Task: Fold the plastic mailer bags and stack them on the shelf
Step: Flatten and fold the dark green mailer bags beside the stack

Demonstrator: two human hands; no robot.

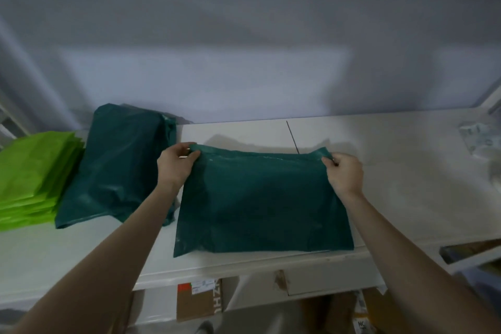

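Observation:
A dark green mailer bag (263, 203) lies flat on the white shelf (406, 171), its near edge close to the shelf's front. My left hand (176, 164) pinches its far left corner, and my right hand (345, 175) pinches its far right corner. The far edge is lifted slightly off the shelf. To the left lies a stack of dark green mailer bags (119, 165), leaning toward the back wall. At the far left sits a stack of lime green bags (32, 179).
A pale wall (244, 62) rises behind the shelf. Crumpled clear plastic (479, 141) lies at the right end. Cardboard boxes (198, 301) stand below the shelf's front edge. A metal shelf post (493, 100) is at the far right.

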